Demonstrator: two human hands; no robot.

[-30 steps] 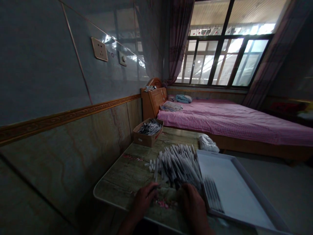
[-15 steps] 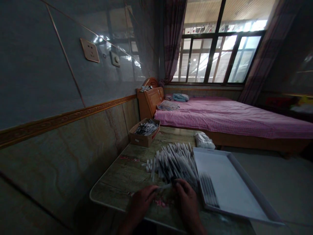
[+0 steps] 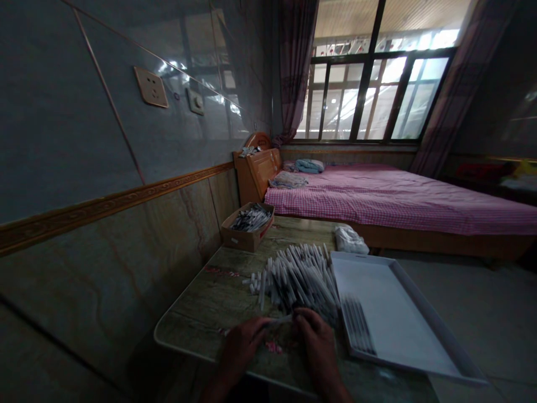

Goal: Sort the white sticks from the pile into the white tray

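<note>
- We take the white tray (image 3: 394, 313) as our landmark; it lies flat on the right part of the table (image 3: 201, 308), with one corner past the table's edge.
- The left hand (image 3: 241, 342) is well to the left of the tray, at the table's near edge. Its fingers are curled narrow, pinching the left end of a pen (image 3: 279, 320).
- The right hand (image 3: 316, 342) is just left of the tray's near corner. Its fingertips close on the right end of the same pen, so the pen spans the gap between both hands, lying nearly level.
- The light is dim, so we cannot tell finer detail of either grip.
- A pile of pens (image 3: 300, 274) lies against the tray's left rim, just beyond the hands.
- A short row of pens (image 3: 356, 330) rests inside the tray, along its left side.
- A cardboard box (image 3: 245, 238) with dark sticks stands beyond the tray, to its left, by the wall.
- A white bundle (image 3: 350, 240) sits just past the tray's far edge.
- A bed (image 3: 398, 204) with a pink checked cover stretches behind the tray.
</note>
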